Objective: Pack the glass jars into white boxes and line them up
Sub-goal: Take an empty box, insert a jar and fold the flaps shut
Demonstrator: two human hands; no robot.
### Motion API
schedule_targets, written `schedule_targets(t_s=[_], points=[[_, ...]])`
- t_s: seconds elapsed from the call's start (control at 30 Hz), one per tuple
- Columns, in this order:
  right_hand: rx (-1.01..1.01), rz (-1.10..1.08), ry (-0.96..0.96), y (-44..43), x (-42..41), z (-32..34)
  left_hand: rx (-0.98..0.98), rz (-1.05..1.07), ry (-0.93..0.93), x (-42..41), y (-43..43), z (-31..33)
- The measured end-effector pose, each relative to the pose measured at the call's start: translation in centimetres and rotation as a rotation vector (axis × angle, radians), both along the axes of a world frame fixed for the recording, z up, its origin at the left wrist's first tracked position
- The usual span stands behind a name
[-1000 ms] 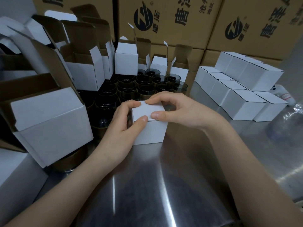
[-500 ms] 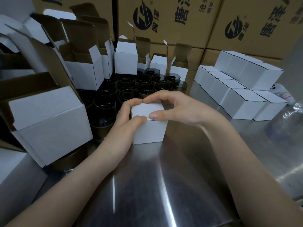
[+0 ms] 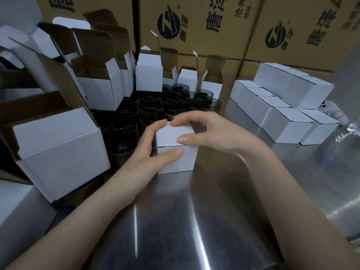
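Left hand (image 3: pixel 145 152) and right hand (image 3: pixel 214 131) grip a closed white box (image 3: pixel 185 163) on the desk (image 3: pixel 204 221). Dark glass jars (image 3: pixel 152 106) crowd just behind it; packed boxes (image 3: pixel 288 123) line up to the right.

Bare left grip (image 3: pixel 148 151), bare right grip (image 3: pixel 210 133); forearms (image 3: pixel 282 191) uncovered to frame edge; fingernails (image 3: pixel 182 138) short, rounded.

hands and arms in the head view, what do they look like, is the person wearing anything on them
Both are bare. The left hand and right hand show no gloves or rings, and the nails look short and unpainted. The left forearm and right forearm have no sleeves, watch or bracelet in view.
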State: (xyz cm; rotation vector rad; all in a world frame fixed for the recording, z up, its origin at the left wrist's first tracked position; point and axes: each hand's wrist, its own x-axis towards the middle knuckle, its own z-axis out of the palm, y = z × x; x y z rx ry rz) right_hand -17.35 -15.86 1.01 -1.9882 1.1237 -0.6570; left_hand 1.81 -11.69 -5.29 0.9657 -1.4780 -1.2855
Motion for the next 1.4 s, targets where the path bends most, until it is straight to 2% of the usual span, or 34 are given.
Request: schedule_targets(t_s=[0.13,0.27,0.57,0.8,1.0,1.1,1.23,1.4], points=[[-0.045,-0.071,0.022,-0.2,-0.5,0.0,-0.067,0.030,-0.129,0.1,-0.1,-0.5],[-0.093,-0.134,0.030,-0.2,-1.3,0.4,-0.153,0.077,-0.182,-0.4,-0.1,-1.2],[-0.061,-0.172,0.050,0.6,-1.5,1.0,-0.183,0.217,-0.292,-0.6,-0.2,-1.7],[-0.067,-0.174,0.398,2.4,1.1,0.8,-0.189,0.198,-0.257,-0.6,0.1,-1.6],[-0.135,-0.235,0.429,2.4,1.2,0.2,-0.206,0.186,-0.259,-0.5,0.2,-1.5],[-0.172,-0.263,0.372,2.1,0.8,0.7,-0.225,0.175,-0.279,-0.6,0.4,-1.2],[-0.146,-0.353,0.175,1.8,-0.2,1.5,-0.234,0.146,-0.270,-0.7,1.0,-0.6],[-0.154,-0.537,-0.060,1.7,-2.6,1.5,-0.266,0.116,-0.466,-0.6,1.5,-0.4]])
